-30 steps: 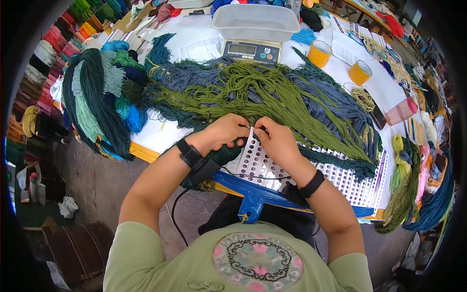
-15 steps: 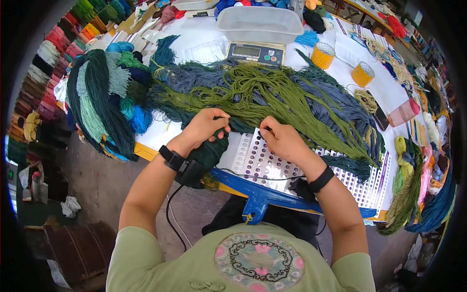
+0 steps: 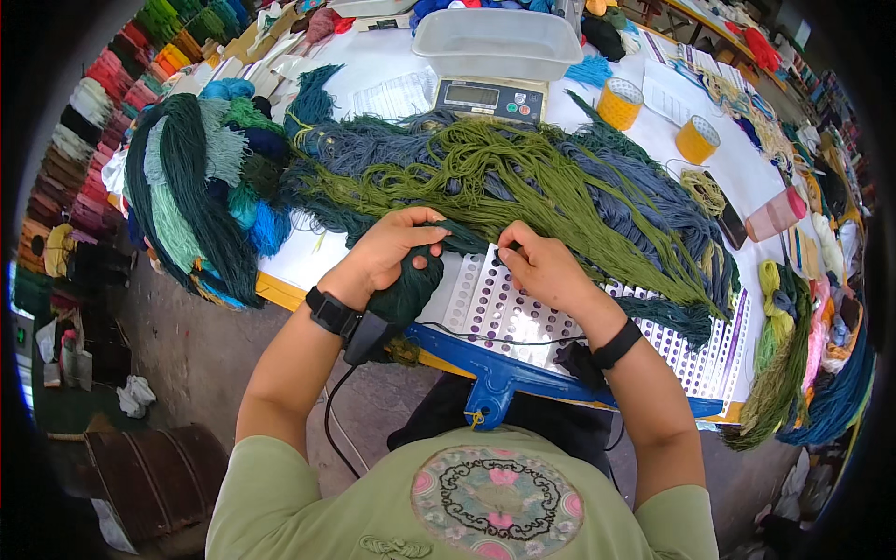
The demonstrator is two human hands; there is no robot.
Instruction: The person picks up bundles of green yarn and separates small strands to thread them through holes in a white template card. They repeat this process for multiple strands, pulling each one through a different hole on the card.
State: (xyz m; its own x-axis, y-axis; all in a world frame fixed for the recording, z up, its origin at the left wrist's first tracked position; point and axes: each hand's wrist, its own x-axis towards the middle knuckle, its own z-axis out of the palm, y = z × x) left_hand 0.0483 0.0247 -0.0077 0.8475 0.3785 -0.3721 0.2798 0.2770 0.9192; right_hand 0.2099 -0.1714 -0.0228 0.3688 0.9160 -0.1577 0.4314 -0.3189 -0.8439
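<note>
My left hand (image 3: 399,247) is closed on a dark green yarn hank (image 3: 409,291), part of which hangs below the palm. A dark green stretch runs from its fingertips toward my right hand (image 3: 543,266). The right thumb and forefinger are pinched together at the upper corner of a white card punched with rows of holes (image 3: 492,297); what lies between them is too small to make out. Just beyond both hands, olive green yarn (image 3: 523,173) lies spread over grey-blue yarn (image 3: 621,191) across the table.
Behind the yarn stand a digital scale (image 3: 492,99) and a clear plastic tub (image 3: 497,45). Two yellow rings (image 3: 620,104), a phone (image 3: 731,224) and a pink cup (image 3: 777,215) sit to the right. Hanks (image 3: 191,196) drape over the left edge. A blue metal bar (image 3: 523,367) edges the table's front.
My left hand has shifted slightly right and its wrist has turned, bringing the dark green hank along. The right hand stays almost where it was, still pinched at the card's corner.
</note>
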